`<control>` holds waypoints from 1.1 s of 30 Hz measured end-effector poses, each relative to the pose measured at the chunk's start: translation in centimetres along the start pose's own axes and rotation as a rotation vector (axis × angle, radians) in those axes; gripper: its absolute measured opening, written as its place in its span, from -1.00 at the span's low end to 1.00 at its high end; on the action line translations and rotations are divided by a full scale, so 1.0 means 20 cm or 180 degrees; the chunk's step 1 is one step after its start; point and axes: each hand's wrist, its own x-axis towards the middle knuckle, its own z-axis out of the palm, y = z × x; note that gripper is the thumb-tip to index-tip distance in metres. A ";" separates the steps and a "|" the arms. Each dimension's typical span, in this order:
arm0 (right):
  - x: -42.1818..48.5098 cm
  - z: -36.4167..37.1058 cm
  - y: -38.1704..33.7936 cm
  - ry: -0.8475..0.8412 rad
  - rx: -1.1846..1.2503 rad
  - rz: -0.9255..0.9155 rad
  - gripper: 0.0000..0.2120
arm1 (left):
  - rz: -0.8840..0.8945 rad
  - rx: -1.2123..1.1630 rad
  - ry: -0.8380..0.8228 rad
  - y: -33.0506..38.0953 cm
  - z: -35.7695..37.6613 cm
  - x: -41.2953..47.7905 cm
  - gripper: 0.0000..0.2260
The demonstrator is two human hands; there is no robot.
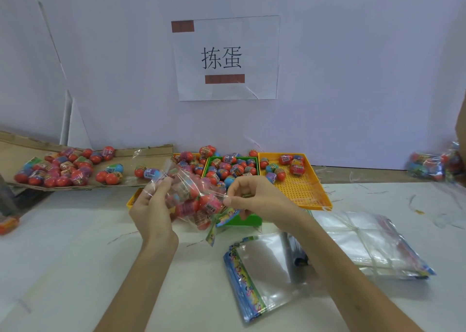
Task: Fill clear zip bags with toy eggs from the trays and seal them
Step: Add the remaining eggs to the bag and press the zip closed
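A clear zip bag (194,200) packed with several red toy eggs hangs above the table in front of the trays. My left hand (151,205) grips its left side, fingers curled round the plastic. My right hand (252,198) pinches the bag's right edge between thumb and forefinger. The bag's colourful printed strip dangles below. Behind it a green tray (254,158) holds several eggs, a yellow tray (297,190) on the right holds several at its far end, and another yellow tray (131,200) shows at the left, mostly hidden by the bag.
Flat cardboard (156,152) at the back left carries several filled bags and loose eggs. A stack of empty zip bags (259,276) lies near my right forearm, a bigger bundle (373,243) to its right. Filled bags (433,165) lie at far right. A wall with a paper sign (227,59) stands behind.
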 end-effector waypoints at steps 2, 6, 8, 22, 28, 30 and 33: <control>0.00 0.00 0.00 0.0067 0.0075 0.0078 -0.88 | -0.0322 -0.0010 -0.0266 0.01 -0.01 0.01 -0.95; 0.01 0.02 0.00 0.0140 0.0790 0.0263 -0.87 | -0.0900 -0.0279 -0.1101 0.01 -0.01 0.00 -0.80; 0.01 0.02 0.00 0.0245 0.1180 0.0300 -0.87 | -0.0999 -0.0445 -0.1511 0.01 -0.01 -0.01 -0.60; 0.00 0.06 0.02 -0.0421 0.1036 0.0594 -0.75 | -0.0018 -0.0354 -0.1250 0.00 0.02 -0.01 -0.78; -0.03 0.03 0.00 -0.0849 0.0518 0.0566 -0.90 | -0.0009 -0.0450 -0.1107 0.01 0.01 -0.02 -0.81; -0.03 0.01 -0.01 -0.0957 0.0416 0.0575 -0.89 | -0.0056 -0.0472 -0.1132 0.02 0.01 -0.02 -0.73; -0.05 -0.01 -0.02 -0.1052 0.0415 0.0560 -0.89 | -0.0116 -0.0581 -0.1246 0.02 0.00 -0.01 -0.62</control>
